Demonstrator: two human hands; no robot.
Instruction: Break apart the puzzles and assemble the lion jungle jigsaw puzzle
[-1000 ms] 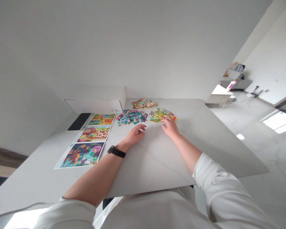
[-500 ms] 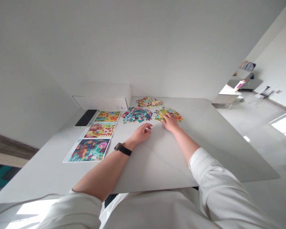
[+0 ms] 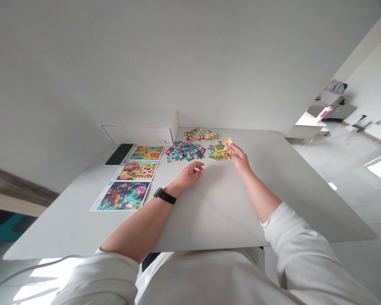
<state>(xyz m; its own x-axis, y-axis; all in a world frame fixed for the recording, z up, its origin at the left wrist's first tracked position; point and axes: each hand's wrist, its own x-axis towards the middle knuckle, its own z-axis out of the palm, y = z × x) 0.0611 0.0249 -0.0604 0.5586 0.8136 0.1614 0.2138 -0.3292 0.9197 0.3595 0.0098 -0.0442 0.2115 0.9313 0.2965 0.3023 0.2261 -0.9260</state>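
My right hand [image 3: 240, 158] is at the right side of a yellow-green puzzle pile [image 3: 216, 154]. Its fingertips hold a yellow-orange puzzle piece [image 3: 229, 141] at the pile's upper right edge; the hand hides part of the pile. My left hand [image 3: 190, 175], with a black watch on the wrist, rests on the table with fingers loosely curled and apart, nothing in them. Just beyond it lies a blue-and-purple puzzle pile [image 3: 186, 152]. Farther back is a third, pinkish-beige puzzle pile [image 3: 201, 135].
Three printed pictures lie in a column on the left: a lion scene [image 3: 146, 153], a farm scene [image 3: 136, 170] and a dark, colourful one [image 3: 124, 196]. Behind them are a black phone [image 3: 120, 154] and a long white box [image 3: 139, 134] by the wall. The table's edge [image 3: 209, 250] is near my body.
My right hand has moved right from the middle of the yellow-green pile, a piece now at its fingertips. The left hand stays in place. The view has shifted slightly.
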